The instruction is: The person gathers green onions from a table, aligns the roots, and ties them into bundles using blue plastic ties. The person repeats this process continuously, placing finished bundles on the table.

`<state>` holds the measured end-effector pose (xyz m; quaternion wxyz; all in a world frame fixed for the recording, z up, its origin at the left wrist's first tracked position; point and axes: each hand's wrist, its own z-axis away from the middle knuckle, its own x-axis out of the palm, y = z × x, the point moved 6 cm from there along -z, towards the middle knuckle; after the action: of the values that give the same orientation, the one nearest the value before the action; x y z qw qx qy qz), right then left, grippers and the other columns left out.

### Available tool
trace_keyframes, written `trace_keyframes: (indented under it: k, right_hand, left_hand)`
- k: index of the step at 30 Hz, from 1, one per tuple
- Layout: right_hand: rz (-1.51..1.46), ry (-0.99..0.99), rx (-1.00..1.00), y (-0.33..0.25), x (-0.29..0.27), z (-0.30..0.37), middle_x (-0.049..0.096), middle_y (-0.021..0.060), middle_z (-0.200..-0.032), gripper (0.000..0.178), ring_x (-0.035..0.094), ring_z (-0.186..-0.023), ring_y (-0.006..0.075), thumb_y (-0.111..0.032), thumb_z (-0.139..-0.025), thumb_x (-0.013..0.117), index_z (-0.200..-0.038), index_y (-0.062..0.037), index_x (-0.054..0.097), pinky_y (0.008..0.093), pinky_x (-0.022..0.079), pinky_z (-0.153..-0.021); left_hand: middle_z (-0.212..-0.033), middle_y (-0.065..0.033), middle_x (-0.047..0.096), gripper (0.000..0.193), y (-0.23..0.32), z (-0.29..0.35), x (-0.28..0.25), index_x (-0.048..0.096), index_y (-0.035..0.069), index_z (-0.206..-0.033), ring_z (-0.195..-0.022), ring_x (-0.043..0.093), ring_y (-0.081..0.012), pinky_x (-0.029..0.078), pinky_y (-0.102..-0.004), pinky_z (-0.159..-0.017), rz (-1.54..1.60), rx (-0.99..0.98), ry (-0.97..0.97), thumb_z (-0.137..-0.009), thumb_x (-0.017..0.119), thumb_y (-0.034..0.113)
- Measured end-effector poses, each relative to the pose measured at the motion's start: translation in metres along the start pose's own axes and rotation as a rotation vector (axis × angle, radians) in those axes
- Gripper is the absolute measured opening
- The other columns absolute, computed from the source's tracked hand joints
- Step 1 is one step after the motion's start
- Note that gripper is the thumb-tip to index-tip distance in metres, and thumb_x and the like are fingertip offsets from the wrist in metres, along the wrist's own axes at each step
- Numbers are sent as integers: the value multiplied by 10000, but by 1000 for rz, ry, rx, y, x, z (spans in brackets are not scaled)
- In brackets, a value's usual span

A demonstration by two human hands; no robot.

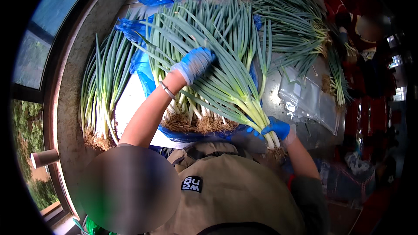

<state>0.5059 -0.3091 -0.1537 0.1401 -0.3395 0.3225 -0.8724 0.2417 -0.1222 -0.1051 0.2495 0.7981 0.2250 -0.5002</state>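
Note:
My right hand [278, 129], in a blue glove, is closed around the pale lower stalks of a bunch of green onions [237, 89], just above their roots. The bunch slants up and left, its long leaves fanning out. Over those leaves my left hand [198, 64], also in a blue glove with a clear cuff, is curled closed on some of the greens; its fingertips are hidden. Beneath lies a large heap of green onions [170, 54] on blue plastic [143, 67], brown roots toward me.
Separate green onions [102, 93] lie left, beside the window ledge [72, 74]. Another large pile [283, 21] spreads across the far right of the metal table [272, 87]. Clear plastic bags [309, 100] rest to the right. A person [370, 28] is at the far right.

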Motion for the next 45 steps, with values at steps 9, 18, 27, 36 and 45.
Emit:
trace_keyframes:
  k: [9,18,27,36,45]
  right_hand:
    - [75,191,27,12,-4,5,618,152,-1054,478,599,-806,157,-101,-694,635,-1135,62,543,262,507,-678]
    - [132,268,123,23,-3,16,626,153,-1028,423,606,-766,163,-61,-701,644,-1092,79,563,273,516,-687]
    - [163,238,141,19,-8,13,617,150,-1053,447,607,-836,172,-130,-741,654,-1127,68,546,284,513,-743]
    - [108,232,156,23,-13,15,626,142,-1025,420,621,-854,185,-134,-767,663,-1123,59,554,291,514,-755]
    - [166,250,184,28,-20,17,629,130,-1021,415,620,-868,179,-121,-756,668,-1118,53,560,284,512,-752]
  left_hand:
    - [-822,-145,633,152,27,18,-38,642,63,-842,-777,609,-329,496,-383,-684,188,-165,-270,-737,533,75]
    - [-706,-50,640,294,-144,74,-206,669,36,-859,-627,566,-126,447,-272,-603,428,-946,548,-853,622,326]
    - [-747,-167,629,164,-174,2,-82,665,75,-795,-714,620,-342,490,-402,-611,-215,-492,-344,-745,641,230]
    - [-796,-171,645,262,-195,15,-56,661,26,-874,-670,599,-293,469,-374,-642,199,-572,-436,-838,571,270]
    - [-744,-116,653,203,-166,18,-59,670,43,-867,-635,585,-196,472,-357,-623,294,-402,-530,-783,633,224]
